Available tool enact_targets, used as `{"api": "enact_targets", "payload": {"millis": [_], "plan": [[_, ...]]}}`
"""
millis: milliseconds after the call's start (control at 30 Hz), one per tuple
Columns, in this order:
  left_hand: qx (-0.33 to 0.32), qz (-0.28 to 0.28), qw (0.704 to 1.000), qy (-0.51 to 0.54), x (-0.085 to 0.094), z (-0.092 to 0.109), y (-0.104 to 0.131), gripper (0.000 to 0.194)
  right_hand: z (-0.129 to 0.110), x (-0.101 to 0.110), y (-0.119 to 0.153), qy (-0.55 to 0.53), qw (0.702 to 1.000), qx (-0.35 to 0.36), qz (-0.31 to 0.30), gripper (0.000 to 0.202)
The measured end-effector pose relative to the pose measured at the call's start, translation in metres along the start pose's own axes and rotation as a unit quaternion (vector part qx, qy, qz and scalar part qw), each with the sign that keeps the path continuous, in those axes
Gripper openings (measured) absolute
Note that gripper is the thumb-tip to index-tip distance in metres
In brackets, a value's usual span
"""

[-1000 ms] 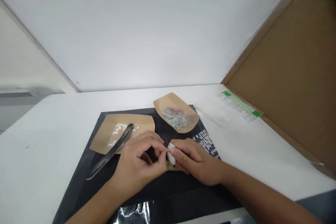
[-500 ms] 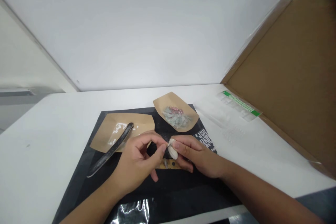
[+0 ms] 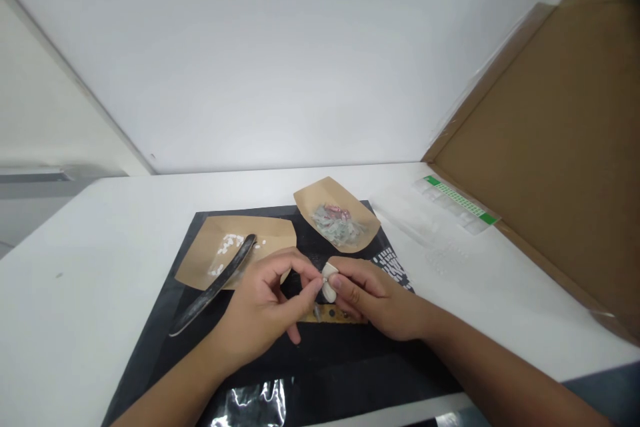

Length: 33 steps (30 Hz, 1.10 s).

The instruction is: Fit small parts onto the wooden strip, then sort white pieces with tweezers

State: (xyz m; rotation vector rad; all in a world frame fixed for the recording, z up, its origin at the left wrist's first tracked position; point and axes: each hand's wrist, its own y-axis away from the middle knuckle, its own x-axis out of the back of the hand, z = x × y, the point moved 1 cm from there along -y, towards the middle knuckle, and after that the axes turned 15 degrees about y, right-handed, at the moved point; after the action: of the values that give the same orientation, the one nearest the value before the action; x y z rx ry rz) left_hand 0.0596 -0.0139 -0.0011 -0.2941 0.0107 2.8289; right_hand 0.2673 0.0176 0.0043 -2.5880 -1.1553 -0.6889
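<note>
Right fingers (image 3: 345,285) grasp a pale piece (image 3: 329,293); left fingers (image 3: 314,283) pinch at its edge, contents hidden. Likely light, best held edgewise.

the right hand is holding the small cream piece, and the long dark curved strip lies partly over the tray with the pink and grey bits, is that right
Not quite: the head view shows the long dark curved strip lying partly over the other tray, with the small white bits. The right hand is indeed holding the small cream piece.
</note>
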Motion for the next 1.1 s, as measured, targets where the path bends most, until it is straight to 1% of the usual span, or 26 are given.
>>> {"api": "enact_targets", "payload": {"millis": [67, 133, 200, 300, 433, 500, 567, 733, 867, 967, 1100], "plan": [[-0.015, -0.004, 1.0, -0.021, 0.001, 0.001, 0.0, 0.018, 0.0, 0.002, -0.001, 0.086, 0.995, 0.034, 0.03, 0.038], [-0.033, -0.014, 0.998, -0.042, 0.003, 0.002, 0.0, 0.015, 0.003, 0.002, -0.002, 0.165, 0.981, 0.078, 0.062, 0.034], [-0.049, -0.027, 0.997, -0.062, 0.004, 0.003, 0.0, 0.013, 0.007, 0.001, -0.002, 0.223, 0.964, 0.117, 0.086, 0.03], [-0.063, -0.038, 0.994, -0.08, 0.005, 0.004, 0.0, 0.013, 0.013, 0.0, -0.003, 0.271, 0.944, 0.151, 0.111, 0.027], [-0.051, -0.038, 0.996, -0.068, 0.007, 0.002, 0.0, 0.016, 0.017, 0.0, -0.002, 0.298, 0.927, 0.179, 0.14, 0.025], [-0.042, -0.045, 0.996, -0.06, 0.009, 0.0, 0.001, 0.017, 0.017, 0.0, -0.002, 0.306, 0.922, 0.189, 0.146, 0.025], [-0.047, -0.055, 0.996, -0.061, 0.009, 0.0, 0.002, 0.017, 0.017, 0.0, -0.002, 0.307, 0.919, 0.195, 0.148, 0.026], [-0.094, -0.068, 0.986, -0.122, 0.008, 0.003, 0.002, 0.016, 0.015, -0.001, -0.002, 0.304, 0.918, 0.199, 0.16, 0.029], [-0.113, -0.044, 0.982, -0.142, 0.004, 0.004, 0.001, 0.015, 0.014, -0.002, -0.002, 0.316, 0.91, 0.191, 0.19, 0.03], [-0.103, -0.019, 0.987, -0.126, 0.0, 0.003, 0.001, 0.013, 0.013, -0.002, -0.003, 0.356, 0.891, 0.185, 0.215, 0.03], [-0.092, -0.002, 0.99, -0.109, -0.002, 0.001, 0.001, 0.014, 0.013, -0.002, -0.003, 0.431, 0.845, 0.2, 0.244, 0.023]]}}
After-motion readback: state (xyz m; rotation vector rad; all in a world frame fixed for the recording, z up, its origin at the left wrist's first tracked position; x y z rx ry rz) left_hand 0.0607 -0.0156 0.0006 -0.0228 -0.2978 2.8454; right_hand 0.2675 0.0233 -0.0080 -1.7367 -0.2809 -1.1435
